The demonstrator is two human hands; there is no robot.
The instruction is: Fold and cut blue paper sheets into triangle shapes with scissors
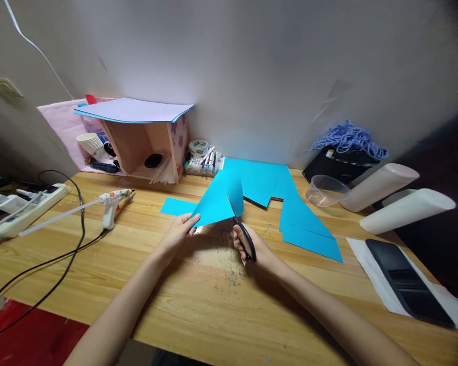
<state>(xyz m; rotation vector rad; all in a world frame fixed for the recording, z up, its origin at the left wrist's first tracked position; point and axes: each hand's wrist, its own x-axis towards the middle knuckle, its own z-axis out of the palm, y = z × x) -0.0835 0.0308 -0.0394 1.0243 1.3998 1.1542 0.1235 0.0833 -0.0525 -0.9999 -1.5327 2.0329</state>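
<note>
A piece of blue card (217, 198) is raised off the table, its near left corner pinched in my left hand (183, 224). My right hand (250, 243) is closed around the dark handles of a pair of scissors (248, 241). One scissor blade lies over the card near its right edge; the other blade is hidden beneath it. Behind and to the right, a larger blue sheet (267, 178) with a notch cut in it rests on the table. A small blue strip (177, 206) lies just beyond my left hand.
At left are a hot glue gun (112, 206), its black cable and a power strip (30, 211). An open-fronted box (179, 142) with markers (206, 161) beside it stands at the wall. To the right are blue yarn (347, 140), a clear bowl (326, 190), white rolls (404, 209) and a phone (408, 282).
</note>
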